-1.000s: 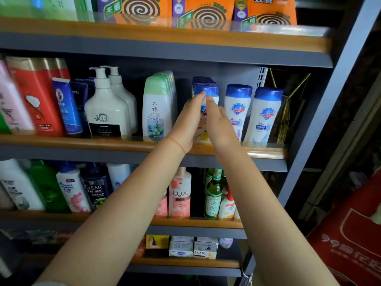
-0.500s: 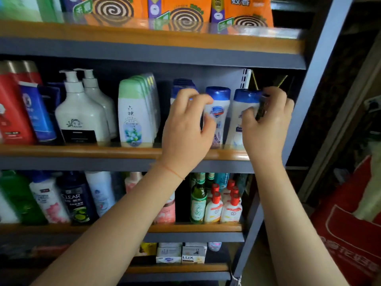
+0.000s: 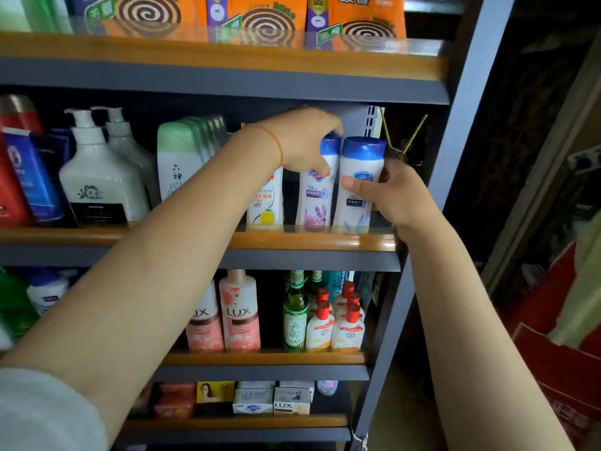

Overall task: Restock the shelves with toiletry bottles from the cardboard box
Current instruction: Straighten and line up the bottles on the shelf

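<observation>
Three white bottles with blue caps stand at the right end of the second shelf (image 3: pixel 312 242). My right hand (image 3: pixel 393 195) grips the rightmost bottle (image 3: pixel 359 180), thumb across its front. My left hand (image 3: pixel 300 141) reaches over the row and curls round the top of the middle, lavender-label bottle (image 3: pixel 317 196). The lemon-label bottle (image 3: pixel 265 203) stands just left, partly hidden by my left wrist. No cardboard box is in view.
Green-capped bottles (image 3: pixel 177 161) and pump bottles (image 3: pixel 97 180) fill the shelf's left. Orange coil boxes (image 3: pixel 260 14) sit on the top shelf. Pink Lux bottles (image 3: pixel 239 312) and red-capped bottles (image 3: pixel 320 323) stand below. The grey upright post (image 3: pixel 455 151) bounds the right; a red bag (image 3: pixel 562 346) lies beyond.
My left hand moved right from the lemon-label bottle onto the middle bottle's cap. My right hand dropped from the rightmost bottle's cap to grip its body.
</observation>
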Demonstrator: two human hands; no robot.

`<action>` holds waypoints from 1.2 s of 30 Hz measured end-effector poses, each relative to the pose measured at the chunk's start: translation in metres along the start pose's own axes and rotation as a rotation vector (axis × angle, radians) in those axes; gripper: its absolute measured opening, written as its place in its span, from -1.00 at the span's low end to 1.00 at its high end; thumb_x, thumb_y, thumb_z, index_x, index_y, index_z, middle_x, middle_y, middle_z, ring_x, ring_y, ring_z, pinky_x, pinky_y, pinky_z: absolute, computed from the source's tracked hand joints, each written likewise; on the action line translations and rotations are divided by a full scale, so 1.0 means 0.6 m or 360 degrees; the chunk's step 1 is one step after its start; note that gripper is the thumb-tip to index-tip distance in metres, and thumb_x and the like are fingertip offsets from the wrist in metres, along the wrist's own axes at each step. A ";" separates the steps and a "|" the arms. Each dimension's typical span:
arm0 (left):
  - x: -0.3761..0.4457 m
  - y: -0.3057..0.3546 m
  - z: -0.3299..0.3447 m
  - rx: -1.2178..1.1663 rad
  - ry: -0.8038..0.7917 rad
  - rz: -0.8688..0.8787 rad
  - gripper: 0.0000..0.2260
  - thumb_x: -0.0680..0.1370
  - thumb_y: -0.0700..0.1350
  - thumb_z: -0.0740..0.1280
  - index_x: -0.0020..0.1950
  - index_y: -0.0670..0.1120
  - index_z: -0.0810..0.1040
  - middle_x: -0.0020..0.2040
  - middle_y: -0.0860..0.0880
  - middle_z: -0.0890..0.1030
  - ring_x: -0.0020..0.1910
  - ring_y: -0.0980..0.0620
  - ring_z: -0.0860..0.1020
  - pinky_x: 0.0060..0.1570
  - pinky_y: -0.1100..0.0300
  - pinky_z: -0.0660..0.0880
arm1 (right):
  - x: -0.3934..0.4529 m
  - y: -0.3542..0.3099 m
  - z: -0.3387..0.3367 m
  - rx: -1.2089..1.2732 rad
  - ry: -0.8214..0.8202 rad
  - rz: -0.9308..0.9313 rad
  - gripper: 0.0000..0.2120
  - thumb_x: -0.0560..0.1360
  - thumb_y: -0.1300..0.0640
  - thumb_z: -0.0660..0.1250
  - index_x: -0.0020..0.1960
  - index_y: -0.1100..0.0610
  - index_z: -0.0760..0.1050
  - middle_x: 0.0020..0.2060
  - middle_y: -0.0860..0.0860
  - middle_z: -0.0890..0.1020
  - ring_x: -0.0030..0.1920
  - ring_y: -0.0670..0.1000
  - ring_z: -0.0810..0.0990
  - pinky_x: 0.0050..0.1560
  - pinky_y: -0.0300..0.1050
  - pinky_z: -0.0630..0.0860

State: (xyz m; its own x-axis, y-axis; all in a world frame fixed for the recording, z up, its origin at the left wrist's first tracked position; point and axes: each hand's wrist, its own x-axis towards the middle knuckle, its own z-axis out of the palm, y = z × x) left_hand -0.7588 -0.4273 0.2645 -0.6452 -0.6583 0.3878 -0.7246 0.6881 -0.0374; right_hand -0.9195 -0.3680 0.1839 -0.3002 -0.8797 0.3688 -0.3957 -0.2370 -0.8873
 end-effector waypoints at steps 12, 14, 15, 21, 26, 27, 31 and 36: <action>0.021 0.021 0.083 -0.1052 0.0427 -0.0314 -0.66 0.60 -0.26 0.19 0.34 -0.03 0.51 0.32 -0.06 0.52 0.27 -0.01 0.50 0.19 0.31 0.39 | -0.005 0.012 0.012 0.0131 0.0088 -0.0030 -0.43 0.34 -0.04 0.54 0.26 0.13 0.47 0.04 0.06 0.67 0.05 0.08 0.66 0.08 0.13 0.62; 0.013 0.034 0.101 -0.1405 0.0626 -0.0469 -0.70 0.63 -0.21 0.18 0.32 0.00 0.51 0.26 0.03 0.54 0.20 0.06 0.50 0.10 0.41 0.40 | -0.010 0.010 0.015 0.0048 0.0138 -0.0050 -0.47 0.41 -0.01 0.51 0.29 0.13 0.43 0.06 0.02 0.65 0.04 0.03 0.64 0.08 0.06 0.61; 0.009 0.044 0.106 -0.1591 0.0686 -0.0548 -0.71 0.65 -0.16 0.17 0.34 0.01 0.50 0.21 0.08 0.52 0.14 0.10 0.48 0.01 0.47 0.38 | -0.011 0.011 0.016 0.0003 0.0154 -0.0058 -0.52 0.45 0.01 0.49 0.28 0.14 0.43 0.02 -0.01 0.64 0.01 -0.01 0.63 0.03 -0.02 0.61; -0.001 0.070 0.135 -0.2272 0.0684 -0.0660 -0.58 0.57 0.15 0.33 0.37 0.09 0.33 0.13 0.18 0.53 0.07 0.23 0.54 0.07 0.20 0.48 | -0.030 0.020 0.034 -0.0183 0.0073 -0.0057 -0.59 0.51 0.10 0.43 0.23 0.18 0.33 -0.14 -0.12 0.53 -0.22 -0.20 0.51 -0.32 -0.41 0.42; 0.006 0.071 0.156 -0.2425 0.0591 -0.0626 -0.49 0.40 -0.06 0.57 0.25 -0.04 0.43 0.08 -0.05 0.68 -0.02 -0.01 0.70 -0.01 0.04 0.65 | -0.042 0.023 0.046 -0.0423 0.0142 -0.0113 -0.37 0.52 0.05 0.41 0.43 0.23 0.17 0.11 0.07 0.58 0.05 0.07 0.62 -0.11 -0.17 0.52; 0.008 0.072 0.156 -0.2426 0.0567 -0.0621 -0.51 0.39 -0.07 0.58 0.23 -0.03 0.43 0.07 -0.05 0.67 -0.03 0.00 0.70 -0.04 0.06 0.65 | -0.045 0.026 0.047 -0.0483 0.0166 -0.0123 -0.32 0.53 0.05 0.39 0.48 0.23 0.12 0.17 0.11 0.57 0.10 0.10 0.61 -0.04 -0.11 0.54; 0.017 0.077 0.163 -0.2467 0.0479 -0.0591 -0.44 0.36 -0.11 0.59 0.25 -0.03 0.40 0.09 -0.09 0.63 -0.01 -0.03 0.68 -0.13 0.15 0.63 | -0.085 0.057 0.058 -0.0759 0.0341 -0.0391 -0.32 0.52 0.23 0.33 0.54 0.27 0.08 0.32 0.20 0.47 0.30 0.17 0.47 0.23 0.02 0.49; 0.032 0.086 0.173 -0.2536 0.0509 -0.0588 -0.49 0.37 -0.18 0.58 0.21 -0.05 0.41 0.02 -0.10 0.62 -0.07 -0.04 0.67 -0.18 0.13 0.60 | -0.140 0.114 0.068 -0.1192 0.0620 -0.0770 -0.55 0.50 0.27 0.27 0.38 0.28 0.41 0.31 0.24 0.47 0.33 0.25 0.43 0.32 0.20 0.38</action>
State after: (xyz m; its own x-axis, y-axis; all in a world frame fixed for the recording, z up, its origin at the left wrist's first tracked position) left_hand -0.8334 -0.4361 0.1744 -0.2890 -0.8990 0.3292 0.2693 0.2536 0.9291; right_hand -0.8858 -0.3269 0.0808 -0.1728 -0.5259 0.8328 -0.9611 -0.0949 -0.2594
